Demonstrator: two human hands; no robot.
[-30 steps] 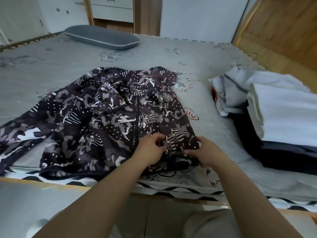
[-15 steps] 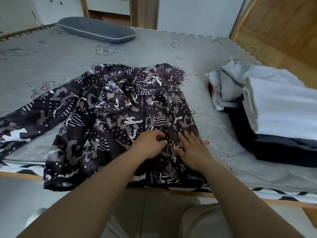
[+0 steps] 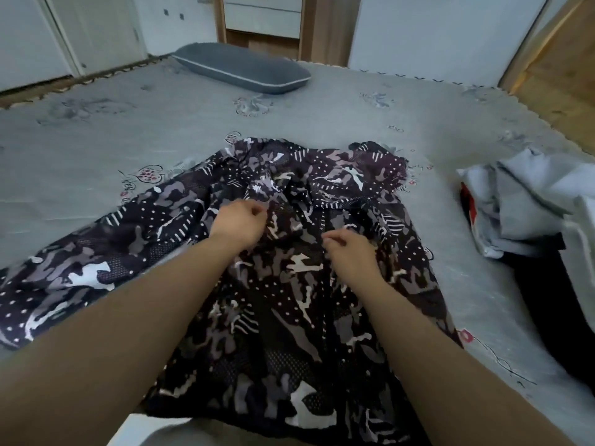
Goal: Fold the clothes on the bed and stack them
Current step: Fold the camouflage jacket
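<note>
My left hand (image 3: pixel 240 225) and right hand (image 3: pixel 349 252) each pinched the jacket (image 3: pixel 289 300) beside its zipper. The jacket's long axis ran from the near edge of the bed (image 3: pixel 322 104) toward the far edge, and its spread sleeve (image 3: pixel 80 268) lay nearer my left hand.

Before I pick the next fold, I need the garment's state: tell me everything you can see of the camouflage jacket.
The camouflage jacket lies front-up on the grey bed sheet, unfolded and rumpled. It looks like thin mesh fabric, printed black, grey and white with dots and stripes, with a centre zipper. One sleeve stretches out to the left; its hem hangs over the near bed edge. The left hand and right hand both pinch the fabric at the chest.
</note>
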